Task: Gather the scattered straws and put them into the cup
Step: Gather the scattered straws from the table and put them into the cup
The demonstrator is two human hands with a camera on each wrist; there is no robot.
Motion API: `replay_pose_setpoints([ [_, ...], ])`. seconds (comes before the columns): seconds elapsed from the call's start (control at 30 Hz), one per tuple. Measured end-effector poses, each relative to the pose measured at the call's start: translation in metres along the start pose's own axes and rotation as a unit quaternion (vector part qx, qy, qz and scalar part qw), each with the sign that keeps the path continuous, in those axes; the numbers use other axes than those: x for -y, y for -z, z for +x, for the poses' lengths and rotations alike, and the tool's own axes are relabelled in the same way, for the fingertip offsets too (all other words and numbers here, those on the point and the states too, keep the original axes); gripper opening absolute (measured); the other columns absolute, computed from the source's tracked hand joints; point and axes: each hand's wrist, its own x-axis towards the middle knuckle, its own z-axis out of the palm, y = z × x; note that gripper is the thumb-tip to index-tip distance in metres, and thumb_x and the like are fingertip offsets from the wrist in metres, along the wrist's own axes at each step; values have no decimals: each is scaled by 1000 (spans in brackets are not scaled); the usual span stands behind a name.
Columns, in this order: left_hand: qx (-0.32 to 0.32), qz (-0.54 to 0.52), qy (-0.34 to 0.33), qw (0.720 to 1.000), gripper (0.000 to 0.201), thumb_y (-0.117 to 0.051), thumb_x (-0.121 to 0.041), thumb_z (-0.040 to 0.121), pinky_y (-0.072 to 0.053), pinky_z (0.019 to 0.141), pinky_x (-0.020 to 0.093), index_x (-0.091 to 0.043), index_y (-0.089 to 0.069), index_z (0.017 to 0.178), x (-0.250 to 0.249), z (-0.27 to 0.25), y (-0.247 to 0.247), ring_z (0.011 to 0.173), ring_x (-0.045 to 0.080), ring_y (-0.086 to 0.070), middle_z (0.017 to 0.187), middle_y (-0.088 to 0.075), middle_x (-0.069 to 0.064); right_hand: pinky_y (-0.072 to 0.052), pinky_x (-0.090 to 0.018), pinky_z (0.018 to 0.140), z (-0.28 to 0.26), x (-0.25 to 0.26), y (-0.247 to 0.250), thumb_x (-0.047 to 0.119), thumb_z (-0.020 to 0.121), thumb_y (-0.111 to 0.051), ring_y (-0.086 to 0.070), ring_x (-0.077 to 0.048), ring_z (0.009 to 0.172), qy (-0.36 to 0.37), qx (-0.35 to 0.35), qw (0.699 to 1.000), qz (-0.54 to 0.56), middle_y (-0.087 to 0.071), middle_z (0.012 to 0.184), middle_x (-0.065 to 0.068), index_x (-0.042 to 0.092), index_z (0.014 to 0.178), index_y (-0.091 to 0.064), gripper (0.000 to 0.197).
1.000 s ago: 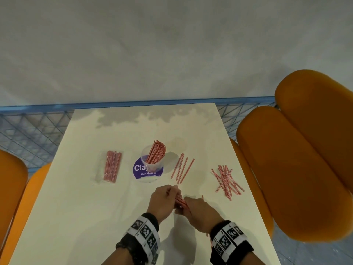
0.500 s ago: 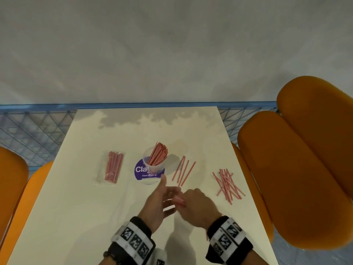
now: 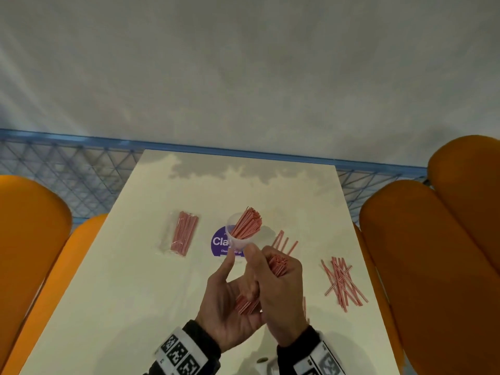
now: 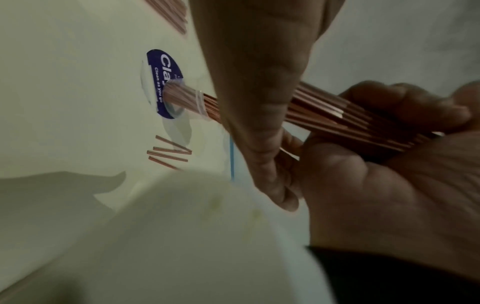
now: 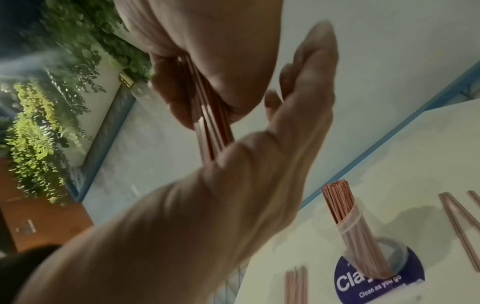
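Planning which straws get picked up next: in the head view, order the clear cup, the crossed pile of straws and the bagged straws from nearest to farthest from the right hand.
From the right hand:
1. Clear cup, just ahead, slightly left.
2. Crossed pile, off to the right.
3. Bagged straws, far left, beyond the cup.

— What's the surface here?
— A pale table (image 3: 113, 307), with a round purple sticker (image 3: 219, 242) on it reading "Clean as you go".

— And around it?
— Orange chairs: one on the left (image 3: 29, 228), one on the right (image 3: 433, 266). Past the far edge runs a blue mesh railing (image 3: 67, 163) under a grey wall (image 3: 243, 63).

— Anything else?
— Green plants (image 5: 52, 102) hang beside a blue-framed panel in the right wrist view.
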Motion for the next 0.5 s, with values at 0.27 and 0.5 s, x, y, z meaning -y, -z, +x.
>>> replay_pose_setpoints([
  [0.27, -2, 401, 23, 916, 52, -81, -46, 69, -48, 98, 49, -14, -72, 109, -18, -15, 0, 101, 28, -64, 106, -71, 11, -45, -35, 58, 3, 7, 13, 55, 86, -54, -49, -20, 52, -36, 43, 998, -6, -50, 51, -2, 14, 55, -52, 52],
  [0.5, -160, 786, 12, 597, 14, -65, -35, 84, -54, 75, 26, -21, -68, 80, -9, -22, 3, 70, 16, -63, 76, -68, 3, -50, -21, 71, -14, -16, 24, 72, 72, -57, -65, -12, 74, -95, 85, 980, -155, -68, 72, 7, 29, 68, -63, 43],
])
